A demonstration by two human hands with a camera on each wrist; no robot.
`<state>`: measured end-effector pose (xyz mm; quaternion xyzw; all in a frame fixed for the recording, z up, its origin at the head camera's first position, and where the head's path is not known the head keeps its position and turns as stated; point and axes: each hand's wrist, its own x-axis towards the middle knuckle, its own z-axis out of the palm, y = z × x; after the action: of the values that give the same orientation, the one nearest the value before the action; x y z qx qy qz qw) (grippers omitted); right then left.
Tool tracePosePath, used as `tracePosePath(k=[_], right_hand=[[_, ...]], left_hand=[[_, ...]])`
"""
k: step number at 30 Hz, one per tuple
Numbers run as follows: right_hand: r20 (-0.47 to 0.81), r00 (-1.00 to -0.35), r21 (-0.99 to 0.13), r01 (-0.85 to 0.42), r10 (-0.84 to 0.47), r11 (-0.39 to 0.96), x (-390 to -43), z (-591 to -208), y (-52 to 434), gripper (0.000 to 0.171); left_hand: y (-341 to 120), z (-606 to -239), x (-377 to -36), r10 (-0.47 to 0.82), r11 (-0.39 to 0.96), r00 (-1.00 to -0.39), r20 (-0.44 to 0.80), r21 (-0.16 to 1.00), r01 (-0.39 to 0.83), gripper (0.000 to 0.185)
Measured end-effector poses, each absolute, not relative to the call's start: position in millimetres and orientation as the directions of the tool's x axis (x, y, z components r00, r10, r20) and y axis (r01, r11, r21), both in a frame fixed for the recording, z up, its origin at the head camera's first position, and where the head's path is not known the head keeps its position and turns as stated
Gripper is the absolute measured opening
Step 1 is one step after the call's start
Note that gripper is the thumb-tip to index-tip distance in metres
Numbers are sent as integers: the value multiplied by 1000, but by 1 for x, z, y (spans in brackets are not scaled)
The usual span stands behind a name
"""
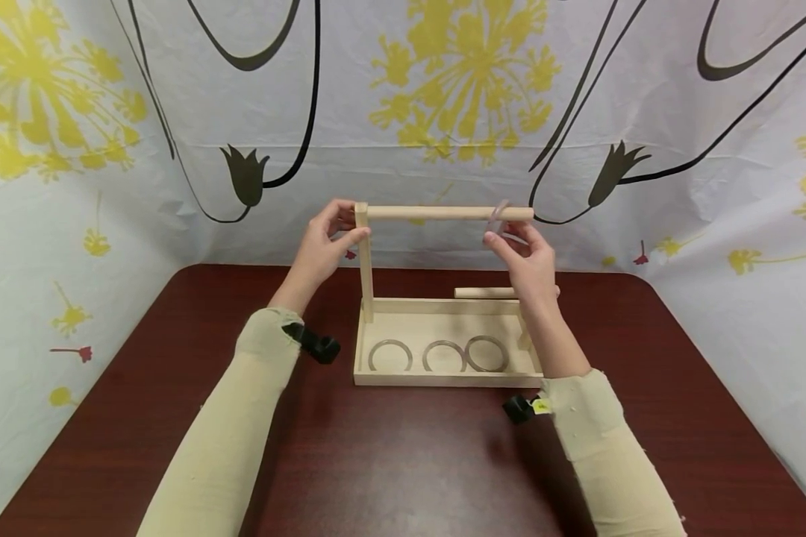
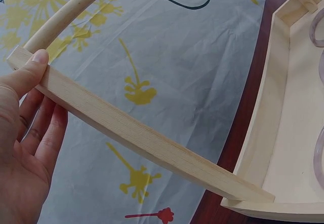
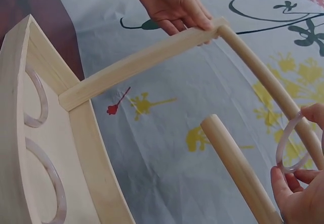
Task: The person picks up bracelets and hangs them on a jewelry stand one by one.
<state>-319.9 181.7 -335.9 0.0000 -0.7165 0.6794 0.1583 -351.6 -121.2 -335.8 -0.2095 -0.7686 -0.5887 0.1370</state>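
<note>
My left hand [image 1: 322, 242] grips the top of an upright wooden post [image 1: 366, 276], thumb on the near face and fingers behind. From that top a round wooden rod [image 1: 430, 212] runs level to the right, its right end free. Near this end my right hand [image 1: 530, 261] pinches a pale translucent bangle [image 3: 283, 143] between thumb and fingers, and the bangle encircles the rod. Below, the post stands in the left end of a shallow wooden tray [image 1: 443, 380]. Inside it lie three similar bangles [image 1: 391, 341], two of them side by side toward the right.
A second, lower wooden rod [image 1: 483, 293] extends behind the tray's back edge, its right part hidden by my right forearm. The tray sits on a dark red-brown table [image 1: 403, 462]. Behind the table hangs a white curtain [image 1: 349, 97] with yellow flowers.
</note>
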Motion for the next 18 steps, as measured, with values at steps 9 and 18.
tracePosePath(k=[9,18], right_hand=[[243,-953,-970,-235,180,65,-322,-336,171,53],[251,-957,-968,-244,147,64,-323,-338,161,55]], left_hand=[[-120,-336,-352,164,209,-875,455,851,482,35],[-121,-337,-353,166,207,-876,453,853,480,35]])
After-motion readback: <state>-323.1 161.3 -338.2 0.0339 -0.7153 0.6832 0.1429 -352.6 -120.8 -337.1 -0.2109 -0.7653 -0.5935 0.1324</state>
